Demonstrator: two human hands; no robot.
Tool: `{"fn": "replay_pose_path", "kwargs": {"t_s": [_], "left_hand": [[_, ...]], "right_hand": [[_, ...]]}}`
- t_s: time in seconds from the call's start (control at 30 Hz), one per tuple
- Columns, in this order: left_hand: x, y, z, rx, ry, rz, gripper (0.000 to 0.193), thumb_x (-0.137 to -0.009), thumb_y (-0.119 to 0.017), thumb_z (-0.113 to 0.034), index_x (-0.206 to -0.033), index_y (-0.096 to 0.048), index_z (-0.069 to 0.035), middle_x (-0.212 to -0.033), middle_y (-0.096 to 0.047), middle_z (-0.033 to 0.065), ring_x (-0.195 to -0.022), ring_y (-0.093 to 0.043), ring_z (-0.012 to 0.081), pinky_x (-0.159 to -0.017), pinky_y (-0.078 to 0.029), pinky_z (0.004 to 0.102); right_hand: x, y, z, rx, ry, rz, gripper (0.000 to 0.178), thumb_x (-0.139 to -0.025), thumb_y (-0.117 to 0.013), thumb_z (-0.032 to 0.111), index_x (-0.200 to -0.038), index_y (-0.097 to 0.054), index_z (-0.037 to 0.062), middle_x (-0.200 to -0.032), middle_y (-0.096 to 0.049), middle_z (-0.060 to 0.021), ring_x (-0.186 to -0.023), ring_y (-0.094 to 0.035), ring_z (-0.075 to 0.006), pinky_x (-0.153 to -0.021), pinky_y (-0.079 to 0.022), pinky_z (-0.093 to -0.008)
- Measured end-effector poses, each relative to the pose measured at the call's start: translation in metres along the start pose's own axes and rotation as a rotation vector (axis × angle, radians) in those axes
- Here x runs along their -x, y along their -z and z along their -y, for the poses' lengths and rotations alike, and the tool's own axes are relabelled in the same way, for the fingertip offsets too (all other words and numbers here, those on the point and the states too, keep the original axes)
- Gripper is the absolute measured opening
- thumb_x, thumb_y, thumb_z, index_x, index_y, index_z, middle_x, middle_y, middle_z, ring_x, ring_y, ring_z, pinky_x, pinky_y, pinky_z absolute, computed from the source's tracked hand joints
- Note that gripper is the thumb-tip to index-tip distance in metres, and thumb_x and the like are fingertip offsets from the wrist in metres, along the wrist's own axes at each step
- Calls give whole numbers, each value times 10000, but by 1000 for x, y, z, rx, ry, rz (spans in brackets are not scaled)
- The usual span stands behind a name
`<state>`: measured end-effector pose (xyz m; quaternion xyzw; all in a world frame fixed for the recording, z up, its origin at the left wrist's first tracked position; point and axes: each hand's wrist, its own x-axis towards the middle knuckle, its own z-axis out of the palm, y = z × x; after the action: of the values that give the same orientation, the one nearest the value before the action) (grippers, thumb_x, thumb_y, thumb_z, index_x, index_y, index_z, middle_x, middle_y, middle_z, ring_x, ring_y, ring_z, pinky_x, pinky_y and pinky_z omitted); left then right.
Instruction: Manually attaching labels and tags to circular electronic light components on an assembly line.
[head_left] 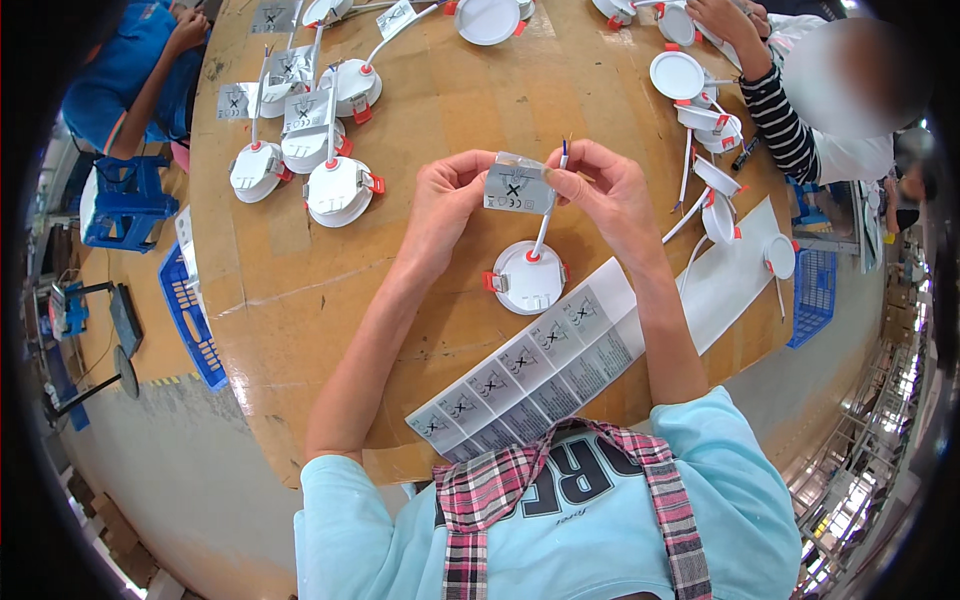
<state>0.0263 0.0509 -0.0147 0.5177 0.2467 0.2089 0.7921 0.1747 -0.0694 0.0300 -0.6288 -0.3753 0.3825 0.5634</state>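
Between my hands a silver label (515,190) with dark printing stands upright beside a white cable (542,236). My left hand (450,200) pinches the label's left edge. At its right edge, my right hand (608,195) closes thumb and finger on the cable just below its bare wire ends; whether those fingers also grip the label is hard to see. The cable runs down to a round white downlight (528,284) with red-tipped spring clips, lying on the table. Near my body lies a sheet of silver labels (530,362) on white backing, partly under my right forearm.
Several labelled downlights (338,190) stand at the far left. More downlights (716,125) line the right side, near a black marker (745,153). Two co-workers sit across the brown table (330,265). Blue baskets (190,315) stand beyond the table's sides.
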Motion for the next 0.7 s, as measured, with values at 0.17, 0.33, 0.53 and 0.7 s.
{"fn": "replay_pose_path", "kwargs": {"t_s": [0.17,0.33,0.53,0.7], "left_hand": [[-3,3,3,40,18,57,182,-899,-567,-86,-1027,-646,18,-936,-681,59,-826,-646,85,-754,-522,231],[-1,2,2,67,-12,40,177,-900,-570,-91,-1014,-647,22,-928,-680,60,-821,-647,89,-758,-525,232],[4,-5,-4,12,-17,-41,162,-903,-566,-89,-980,-656,21,-887,-684,59,-788,-649,91,-721,-539,242],[6,-6,-3,22,-36,-59,159,-906,-559,-85,-971,-657,22,-883,-685,66,-771,-652,103,-704,-554,272]], "right_hand": [[0,2,0,24,1,2,180,-859,-667,133,-933,-637,-28,-804,-609,-35,-725,-558,-77,-635,-468,-211],[2,-3,1,33,20,-31,161,-843,-678,120,-903,-634,-23,-782,-608,-32,-711,-567,-70,-614,-473,-211],[3,-5,-1,59,42,-75,140,-821,-696,114,-848,-635,-9,-752,-605,-25,-695,-565,-64,-600,-470,-210],[4,-7,4,83,25,-87,131,-816,-697,114,-829,-635,-1,-739,-607,-20,-687,-564,-64,-605,-469,-214]]}}
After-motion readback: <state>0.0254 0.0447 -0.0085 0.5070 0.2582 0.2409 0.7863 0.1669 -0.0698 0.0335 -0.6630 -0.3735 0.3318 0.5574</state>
